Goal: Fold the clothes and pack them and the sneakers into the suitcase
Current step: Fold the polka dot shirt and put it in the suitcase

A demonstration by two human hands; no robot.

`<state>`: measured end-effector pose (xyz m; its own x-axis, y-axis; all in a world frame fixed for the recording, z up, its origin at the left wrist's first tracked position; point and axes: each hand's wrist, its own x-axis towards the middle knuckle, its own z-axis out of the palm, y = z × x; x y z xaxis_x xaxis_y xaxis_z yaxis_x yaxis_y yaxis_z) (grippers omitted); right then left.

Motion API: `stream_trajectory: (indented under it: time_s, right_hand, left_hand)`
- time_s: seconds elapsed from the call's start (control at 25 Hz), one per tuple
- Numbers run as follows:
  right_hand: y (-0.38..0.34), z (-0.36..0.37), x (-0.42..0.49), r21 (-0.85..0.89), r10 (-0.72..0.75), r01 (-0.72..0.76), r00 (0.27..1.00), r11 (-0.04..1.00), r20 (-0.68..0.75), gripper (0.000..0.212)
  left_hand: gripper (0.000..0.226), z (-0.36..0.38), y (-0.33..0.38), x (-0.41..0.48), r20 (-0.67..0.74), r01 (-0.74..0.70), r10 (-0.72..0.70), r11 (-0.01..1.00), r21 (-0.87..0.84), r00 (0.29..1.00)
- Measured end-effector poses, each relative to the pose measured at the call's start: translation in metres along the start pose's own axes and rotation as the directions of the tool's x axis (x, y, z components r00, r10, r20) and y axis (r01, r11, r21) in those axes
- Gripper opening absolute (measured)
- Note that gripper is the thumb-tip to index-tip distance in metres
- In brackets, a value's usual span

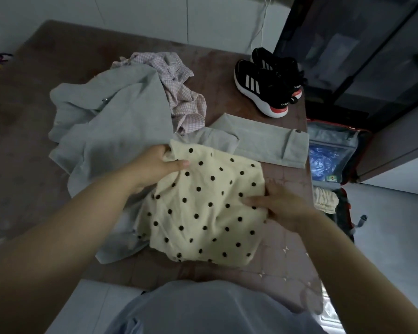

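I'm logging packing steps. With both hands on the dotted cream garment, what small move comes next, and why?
Probably lift the cream polka-dot garment rightward toward the open suitcase: the left hand and right hand grip its opposite edges, and it looks already folded compact.

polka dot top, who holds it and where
The left hand pinches the polka dot top at its far left corner; the right hand grips its right edge.

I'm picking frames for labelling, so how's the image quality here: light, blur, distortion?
Head view: dim, flat indoor light with only soft shadows; wide-angle distortion bows the bed at its far edge; the polka-dot top and sneakers are sharp enough; the right hand looks slightly smeared at the fingertips; the suitcase interior is murky.
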<state>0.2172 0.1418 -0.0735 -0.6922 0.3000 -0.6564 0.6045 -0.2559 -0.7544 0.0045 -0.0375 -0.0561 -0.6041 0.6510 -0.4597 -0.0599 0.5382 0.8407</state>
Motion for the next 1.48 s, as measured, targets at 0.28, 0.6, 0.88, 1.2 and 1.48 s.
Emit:
stream_trajectory:
  time_s: [0.28,0.6,0.88,1.2,1.48]
  right_hand:
    - [0.042,-0.072,-0.008,-0.064,0.080,-0.108,0.937,0.992,-0.340,0.016]
    - [0.046,-0.090,0.046,0.107,0.113,-0.077,0.910,0.991,-0.398,0.022]
    - [0.017,-0.106,0.033,-0.138,-0.148,0.107,0.931,0.985,-0.334,0.017]
    - [0.050,-0.088,-0.036,-0.238,-0.341,0.305,0.931,0.922,-0.127,0.027]
    - [0.030,-0.086,0.000,-0.098,-0.169,0.141,0.904,0.985,-0.393,0.019]
  left_hand:
    - [0.037,0.095,-0.011,0.049,0.041,0.151,-0.156,0.982,0.111,0.987]
    - [0.047,0.108,-0.013,0.056,-0.035,0.172,-0.169,0.977,0.128,0.985]
    - [0.056,0.088,-0.019,0.039,-0.079,-0.007,0.014,0.997,0.083,0.997]
    - [0.062,0.072,-0.028,-0.013,0.078,-0.075,0.066,0.989,0.127,0.995]
    - [0.049,0.111,-0.024,0.013,-0.038,0.009,-0.002,0.979,0.202,0.999]
